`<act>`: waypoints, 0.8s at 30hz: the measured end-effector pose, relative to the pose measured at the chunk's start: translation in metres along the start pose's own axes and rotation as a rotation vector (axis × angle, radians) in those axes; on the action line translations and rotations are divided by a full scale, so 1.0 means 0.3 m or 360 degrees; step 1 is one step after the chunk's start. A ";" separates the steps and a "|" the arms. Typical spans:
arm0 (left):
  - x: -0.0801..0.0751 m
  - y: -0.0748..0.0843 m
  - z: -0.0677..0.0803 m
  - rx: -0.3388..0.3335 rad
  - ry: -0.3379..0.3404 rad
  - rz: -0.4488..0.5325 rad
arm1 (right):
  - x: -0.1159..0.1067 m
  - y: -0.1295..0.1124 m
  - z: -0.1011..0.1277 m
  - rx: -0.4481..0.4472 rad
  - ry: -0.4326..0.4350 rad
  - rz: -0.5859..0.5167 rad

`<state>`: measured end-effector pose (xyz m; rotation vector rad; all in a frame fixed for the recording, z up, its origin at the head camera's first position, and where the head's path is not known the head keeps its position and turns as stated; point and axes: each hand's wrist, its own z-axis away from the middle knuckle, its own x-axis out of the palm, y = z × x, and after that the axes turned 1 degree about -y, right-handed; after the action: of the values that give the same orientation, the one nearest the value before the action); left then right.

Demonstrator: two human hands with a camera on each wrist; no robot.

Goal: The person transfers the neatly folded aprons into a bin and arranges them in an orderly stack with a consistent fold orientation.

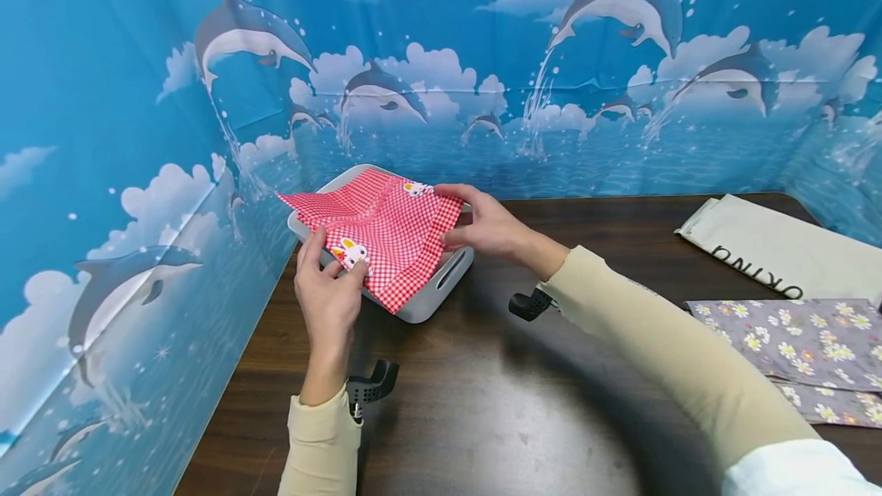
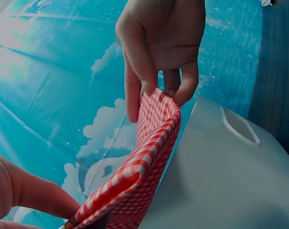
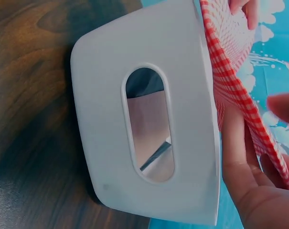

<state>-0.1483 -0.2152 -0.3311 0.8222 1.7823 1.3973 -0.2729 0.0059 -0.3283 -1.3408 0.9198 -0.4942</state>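
Observation:
A red-and-white checked cloth [image 1: 386,232] with small bunny prints is stretched over a pale grey bin [image 1: 441,291] at the table's back left. My left hand [image 1: 338,265] pinches the cloth's near corner beside a bunny. On the far right edge, my right hand [image 1: 446,214] pinches it between thumb and fingers. In the left wrist view the folded cloth [image 2: 144,157] runs from my left hand's thumb [image 2: 20,191] up to the right hand [image 2: 156,90], beside the bin [image 2: 230,181]. The right wrist view shows the bin's side [image 3: 134,119] with its handle slot and the cloth [image 3: 235,71] above my right hand [image 3: 259,157].
The dark wooden table [image 1: 482,404] is walled by a blue dolphin backdrop [image 1: 138,174] at the left and back. At the right lie a cream bag with black letters [image 1: 772,247] and grey flowered cloths [image 1: 806,343].

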 end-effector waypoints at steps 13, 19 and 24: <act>0.003 -0.023 -0.012 0.0034 0.0074 -0.0082 | 0.028 -0.007 -0.056 0.0108 0.0178 0.0080; 0.004 -0.037 -0.018 0.0071 0.0149 -0.0085 | 0.029 -0.004 -0.077 0.0105 0.0210 0.0038; 0.006 -0.046 -0.023 0.0081 0.0209 -0.0108 | 0.036 -0.004 -0.094 0.0121 0.0226 -0.0021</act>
<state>-0.1559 -0.2202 -0.3437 0.7033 1.9343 1.3946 -0.2890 -0.0199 -0.3294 -1.2557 0.9991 -0.6346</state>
